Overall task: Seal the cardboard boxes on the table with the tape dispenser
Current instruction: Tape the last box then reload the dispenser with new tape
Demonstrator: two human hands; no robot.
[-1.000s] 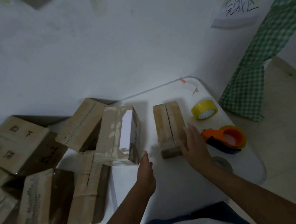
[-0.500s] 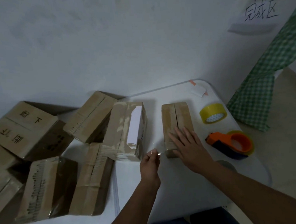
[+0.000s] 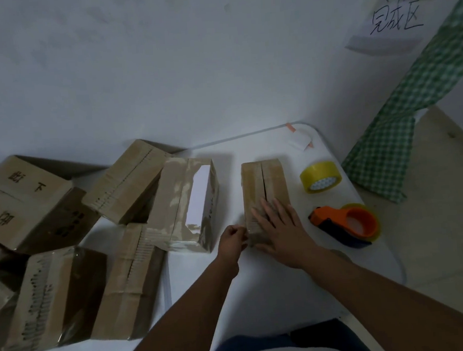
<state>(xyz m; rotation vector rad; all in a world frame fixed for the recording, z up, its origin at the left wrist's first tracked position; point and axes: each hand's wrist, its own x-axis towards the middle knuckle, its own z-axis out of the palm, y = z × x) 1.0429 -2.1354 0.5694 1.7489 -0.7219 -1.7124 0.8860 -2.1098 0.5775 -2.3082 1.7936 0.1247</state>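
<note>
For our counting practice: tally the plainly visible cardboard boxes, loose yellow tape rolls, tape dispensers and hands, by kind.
Cardboard boxes: 6 (left-edge fragments unclear)
Yellow tape rolls: 1
Tape dispensers: 1
Hands: 2
Total: 10

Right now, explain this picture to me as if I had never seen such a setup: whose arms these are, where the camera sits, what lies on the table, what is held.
There is no machine here. A person wears a camera on the head, so the one view looks forward and down at their own arms. The right hand lies flat with straight fingers on a small cardboard box whose top flaps show an open seam. The left hand is curled at the box's near corner and seems to pinch something thin; what it is cannot be made out. To the right on the white table lie an orange tape dispenser and a yellow tape roll, neither one held. To the left lies a heap of more cardboard boxes, several wrapped in glossy tape.
</note>
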